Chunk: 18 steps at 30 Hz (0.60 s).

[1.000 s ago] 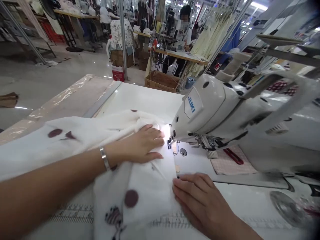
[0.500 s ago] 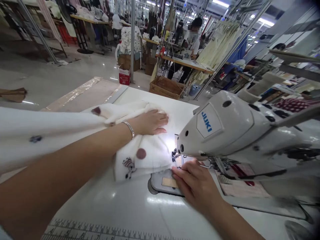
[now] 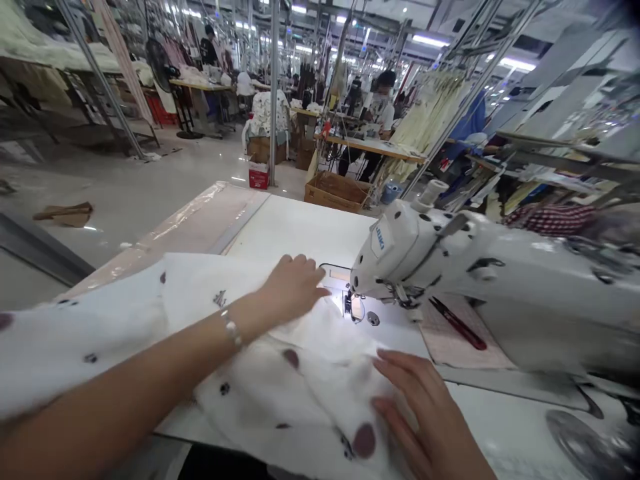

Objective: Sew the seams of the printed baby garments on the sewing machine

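Observation:
A white cloth (image 3: 185,320) printed with brown dots and small dark figures spreads over the table's left and front, up to the needle area. My left hand (image 3: 293,290), wrist in a silver bracelet, lies on the cloth left of the presser foot (image 3: 348,303), thumb apart from the fingers. Nearer to me, my right hand (image 3: 420,407) rests on the cloth's right part, thumb and fingers spread. The white sewing machine (image 3: 395,247) stands right of both hands, its lamp lighting the needle area. Cloth hides part of the needle plate.
Red-handled thread snips (image 3: 459,325) lie on a pink pad (image 3: 480,343) under the machine arm. A plastic-covered pink panel (image 3: 185,227) adjoins the table's left. Beyond are a cardboard box (image 3: 335,193), a metal post (image 3: 273,100) and a person (image 3: 384,107) at another table.
The cloth has shifted toward me and spread over the table front, uncovering the needle plate. My right hand has moved from beside the needle onto the cloth nearer me. The view has shifted.

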Motion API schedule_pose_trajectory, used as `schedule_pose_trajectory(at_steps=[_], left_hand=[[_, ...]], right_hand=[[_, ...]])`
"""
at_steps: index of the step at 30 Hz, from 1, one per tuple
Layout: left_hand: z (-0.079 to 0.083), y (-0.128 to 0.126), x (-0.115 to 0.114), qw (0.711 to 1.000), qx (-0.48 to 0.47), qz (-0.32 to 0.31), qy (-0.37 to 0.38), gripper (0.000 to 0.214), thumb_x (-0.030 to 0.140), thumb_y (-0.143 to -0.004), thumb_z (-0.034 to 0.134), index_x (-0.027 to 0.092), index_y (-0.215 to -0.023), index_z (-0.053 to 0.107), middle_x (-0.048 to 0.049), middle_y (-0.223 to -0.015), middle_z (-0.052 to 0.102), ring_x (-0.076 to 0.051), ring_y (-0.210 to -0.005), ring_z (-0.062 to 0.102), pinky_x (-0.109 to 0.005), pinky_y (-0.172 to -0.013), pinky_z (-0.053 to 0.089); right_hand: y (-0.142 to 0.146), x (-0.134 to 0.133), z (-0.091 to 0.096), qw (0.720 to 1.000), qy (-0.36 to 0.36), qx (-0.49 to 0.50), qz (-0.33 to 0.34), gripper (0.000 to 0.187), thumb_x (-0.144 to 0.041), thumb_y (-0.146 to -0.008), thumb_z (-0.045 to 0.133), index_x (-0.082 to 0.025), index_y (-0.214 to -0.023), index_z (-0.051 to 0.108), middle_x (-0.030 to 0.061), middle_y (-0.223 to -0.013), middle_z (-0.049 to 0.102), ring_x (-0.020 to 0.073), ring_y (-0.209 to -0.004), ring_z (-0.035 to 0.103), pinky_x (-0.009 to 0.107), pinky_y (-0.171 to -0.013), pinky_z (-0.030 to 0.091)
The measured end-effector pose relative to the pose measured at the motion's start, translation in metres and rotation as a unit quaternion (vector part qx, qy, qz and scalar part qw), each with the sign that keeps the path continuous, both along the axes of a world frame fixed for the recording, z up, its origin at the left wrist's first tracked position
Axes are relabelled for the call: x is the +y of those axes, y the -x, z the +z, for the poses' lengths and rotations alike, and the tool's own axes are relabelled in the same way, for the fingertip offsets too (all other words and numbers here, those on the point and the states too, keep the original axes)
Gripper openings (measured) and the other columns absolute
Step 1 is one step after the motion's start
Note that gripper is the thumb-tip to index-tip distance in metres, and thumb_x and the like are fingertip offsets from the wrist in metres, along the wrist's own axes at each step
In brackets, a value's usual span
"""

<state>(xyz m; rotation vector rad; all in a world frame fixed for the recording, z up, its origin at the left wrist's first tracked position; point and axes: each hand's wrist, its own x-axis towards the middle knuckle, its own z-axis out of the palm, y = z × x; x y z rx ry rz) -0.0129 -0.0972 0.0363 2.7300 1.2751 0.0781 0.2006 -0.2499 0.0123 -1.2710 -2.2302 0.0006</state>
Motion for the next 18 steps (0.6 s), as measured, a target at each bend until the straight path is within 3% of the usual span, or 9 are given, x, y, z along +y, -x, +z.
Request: schedule_pose_trajectory(at_steps=[2, 5, 7, 9, 11, 13, 15, 18], left_hand=[[-0.002, 0.003, 0.014, 1.000, -0.005, 0.007, -0.002, 0.032, 0.037, -0.092, 0.049, 0.016, -0.117, 0.053, -0.0148, -0.124, 0.054, -0.030, -0.116, 0.048, -0.048, -0.096, 0.037], [-0.009, 0.009, 0.012, 1.000, -0.017, 0.007, 0.012, 0.038, 0.038, -0.088, 0.055, 0.014, -0.118, 0.050, -0.0194, -0.137, 0.043, -0.035, -0.127, 0.037, -0.055, -0.100, 0.030], [-0.012, 0.011, 0.005, 0.999, -0.042, -0.006, 0.030, 0.029, 0.035, -0.088, 0.055, 0.015, -0.109, 0.054, -0.0172, -0.132, 0.047, -0.033, -0.125, 0.041, -0.056, -0.103, 0.026], [-0.008, 0.011, 0.003, 0.995, -0.076, -0.030, 0.062, 0.014, 0.029, -0.088, 0.051, 0.017, -0.094, 0.055, -0.0101, -0.111, 0.059, -0.025, -0.109, 0.053, -0.049, -0.103, 0.030], [0.006, 0.011, 0.004, 0.987, -0.116, -0.048, 0.102, 0.013, 0.029, -0.089, 0.046, 0.018, -0.088, 0.052, -0.0039, -0.090, 0.061, -0.019, -0.088, 0.058, -0.037, -0.090, 0.042], [0.026, 0.015, 0.002, 0.977, -0.153, -0.057, 0.136, 0.016, 0.034, -0.090, 0.043, 0.019, -0.089, 0.048, -0.0016, -0.081, 0.059, -0.017, -0.075, 0.057, -0.028, -0.071, 0.047], [0.051, 0.023, -0.012, 0.967, -0.176, -0.074, 0.168, 0.015, 0.030, -0.088, 0.037, 0.019, -0.087, 0.047, -0.0003, -0.077, 0.057, -0.015, -0.066, 0.054, -0.024, -0.060, 0.044], [0.081, 0.041, -0.060, 0.966, -0.152, -0.101, 0.186, 0.015, 0.013, -0.072, 0.040, 0.019, -0.079, 0.052, -0.0009, -0.074, 0.058, -0.016, -0.065, 0.054, -0.024, -0.059, 0.043]], right_hand=[[0.005, -0.006, 0.000, 0.999, 0.023, -0.036, 0.007, 0.021, -0.026, -0.089, 0.055, -0.020, -0.109, 0.056, 0.0089, -0.104, 0.060, 0.0227, -0.094, 0.056, 0.035, -0.076, 0.049], [0.010, -0.016, 0.001, 0.992, 0.104, -0.048, 0.048, 0.005, -0.029, -0.087, 0.059, -0.024, -0.088, 0.059, 0.0012, -0.081, 0.061, 0.0179, -0.073, 0.058, 0.030, -0.062, 0.047], [0.008, -0.020, -0.003, 0.993, 0.112, -0.030, 0.015, 0.007, -0.028, -0.090, 0.055, -0.024, -0.085, 0.058, 0.0013, -0.079, 0.060, 0.0171, -0.073, 0.058, 0.029, -0.062, 0.047], [0.003, -0.017, -0.010, 0.995, 0.085, -0.008, -0.057, 0.012, -0.028, -0.091, 0.051, -0.022, -0.098, 0.059, 0.0044, -0.087, 0.061, 0.0193, -0.080, 0.060, 0.032, -0.067, 0.049], [-0.001, -0.010, -0.017, 0.990, 0.084, -0.001, -0.112, 0.033, -0.032, -0.087, 0.054, -0.019, -0.117, 0.055, 0.0054, -0.087, 0.061, 0.0212, -0.079, 0.060, 0.034, -0.067, 0.050], [-0.003, -0.002, -0.019, 0.982, 0.136, -0.007, -0.129, 0.043, -0.031, -0.085, 0.056, -0.018, -0.126, 0.052, 0.0021, -0.077, 0.061, 0.0201, -0.069, 0.060, 0.033, -0.062, 0.050], [-0.004, 0.000, -0.014, 0.978, 0.165, -0.007, -0.128, 0.029, -0.028, -0.085, 0.054, -0.021, -0.112, 0.063, 0.0000, -0.069, 0.059, 0.0185, -0.062, 0.059, 0.031, -0.058, 0.048], [-0.006, -0.010, 0.003, 0.989, 0.093, 0.004, -0.115, 0.019, -0.026, -0.087, 0.051, -0.024, -0.085, 0.070, 0.0028, -0.069, 0.060, 0.0199, -0.067, 0.059, 0.033, -0.062, 0.045]])
